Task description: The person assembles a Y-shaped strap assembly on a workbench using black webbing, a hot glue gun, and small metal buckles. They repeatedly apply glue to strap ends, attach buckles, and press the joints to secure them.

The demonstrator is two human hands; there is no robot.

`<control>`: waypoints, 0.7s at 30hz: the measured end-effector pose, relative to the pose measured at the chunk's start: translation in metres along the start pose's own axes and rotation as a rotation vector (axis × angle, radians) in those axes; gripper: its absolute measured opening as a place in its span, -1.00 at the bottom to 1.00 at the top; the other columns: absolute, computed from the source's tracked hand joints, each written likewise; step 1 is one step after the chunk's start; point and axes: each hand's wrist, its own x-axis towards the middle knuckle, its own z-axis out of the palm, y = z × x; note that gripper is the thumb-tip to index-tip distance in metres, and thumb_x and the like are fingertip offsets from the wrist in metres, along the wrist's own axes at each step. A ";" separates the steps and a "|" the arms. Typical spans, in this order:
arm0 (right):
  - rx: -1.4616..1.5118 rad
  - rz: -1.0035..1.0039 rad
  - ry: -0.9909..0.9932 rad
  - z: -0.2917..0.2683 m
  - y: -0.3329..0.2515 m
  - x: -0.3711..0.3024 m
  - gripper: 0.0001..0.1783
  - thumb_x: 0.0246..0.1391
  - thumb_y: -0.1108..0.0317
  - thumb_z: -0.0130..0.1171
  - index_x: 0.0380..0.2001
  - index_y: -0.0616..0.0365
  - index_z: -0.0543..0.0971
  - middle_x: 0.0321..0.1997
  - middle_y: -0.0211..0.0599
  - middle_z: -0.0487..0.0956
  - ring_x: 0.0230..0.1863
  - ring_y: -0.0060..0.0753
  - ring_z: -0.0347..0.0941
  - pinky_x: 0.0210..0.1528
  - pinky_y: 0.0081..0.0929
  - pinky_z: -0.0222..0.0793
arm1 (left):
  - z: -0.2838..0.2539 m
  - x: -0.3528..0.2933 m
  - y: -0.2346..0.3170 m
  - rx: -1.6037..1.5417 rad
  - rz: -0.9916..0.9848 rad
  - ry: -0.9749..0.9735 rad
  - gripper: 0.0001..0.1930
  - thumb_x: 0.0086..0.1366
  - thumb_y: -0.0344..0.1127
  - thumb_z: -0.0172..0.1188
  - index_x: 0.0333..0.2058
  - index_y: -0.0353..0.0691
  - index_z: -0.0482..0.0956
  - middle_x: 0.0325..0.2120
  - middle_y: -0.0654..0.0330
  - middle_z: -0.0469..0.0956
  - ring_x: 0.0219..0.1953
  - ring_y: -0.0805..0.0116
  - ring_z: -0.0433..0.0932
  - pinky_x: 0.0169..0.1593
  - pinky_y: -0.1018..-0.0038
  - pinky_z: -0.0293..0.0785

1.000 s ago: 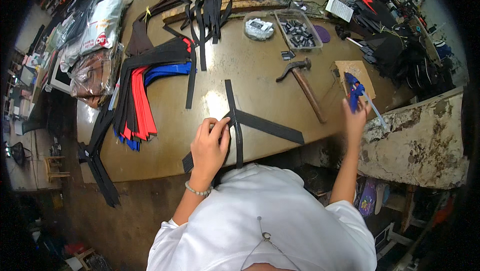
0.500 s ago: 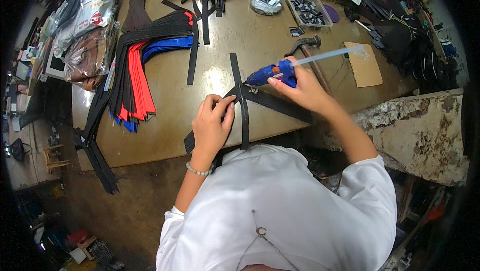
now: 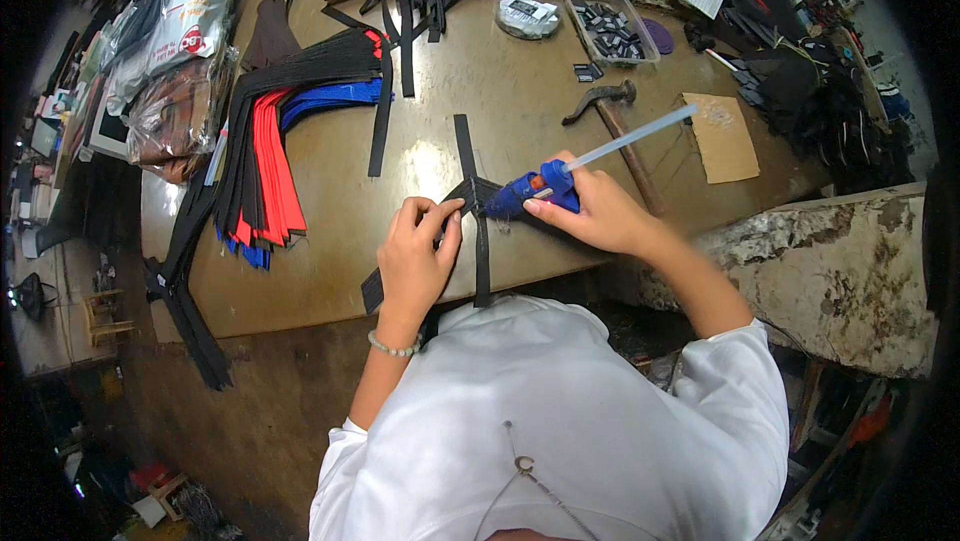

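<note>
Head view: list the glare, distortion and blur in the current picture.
In the head view, glare whitens the table left of the crossed black straps; in that view, the table's front edge bows and the corners go black; there too, the right forearm looks slightly smeared.

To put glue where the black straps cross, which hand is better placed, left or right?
Probably the right hand: it grips the blue glue gun, whose nozzle is close to where the black straps cross. The left hand has its fingertips on the straps, beside the crossing.
</note>
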 end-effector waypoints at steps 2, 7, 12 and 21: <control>0.037 -0.071 -0.030 0.001 -0.003 -0.006 -0.43 0.16 -0.08 0.22 -0.03 0.19 0.44 -0.38 0.01 0.63 -0.35 0.06 0.60 -0.32 -0.19 0.45 | 0.000 0.000 0.000 0.008 0.010 0.003 -0.85 0.19 -0.35 0.29 -0.24 -0.03 0.71 -0.40 0.29 0.48 -0.42 0.34 0.51 -0.40 0.40 0.45; 0.422 0.093 0.008 -0.019 0.026 -0.026 -0.48 0.14 0.00 0.29 -0.01 0.13 0.46 -0.27 -0.25 0.66 -0.31 -0.39 0.61 -0.44 -0.44 0.48 | 0.000 -0.002 0.000 0.012 0.016 0.004 -0.85 0.18 -0.37 0.30 -0.24 -0.05 0.70 -0.40 0.29 0.48 -0.40 0.35 0.51 -0.40 0.40 0.45; -0.058 0.465 1.227 -0.073 0.116 -0.045 -0.44 0.25 -0.09 0.14 -0.15 0.32 0.52 -0.26 -0.12 0.66 -0.21 -0.23 0.60 -0.11 -0.27 0.41 | -0.020 0.002 0.005 -0.142 0.074 0.219 -0.81 0.16 -0.46 0.31 -0.22 -0.16 0.69 -0.40 0.23 0.48 -0.38 0.35 0.49 -0.34 0.41 0.44; -0.228 0.721 0.699 -0.114 0.029 -0.142 -0.27 0.24 -0.27 -0.07 -0.27 0.32 0.64 -0.24 -0.01 0.67 -0.19 -0.15 0.63 -0.05 -0.26 0.48 | -0.180 0.035 0.082 -0.347 0.716 0.834 -0.81 0.13 -0.49 0.24 -0.25 -0.19 0.66 -0.39 0.29 0.37 -0.37 0.46 0.31 -0.30 0.54 0.23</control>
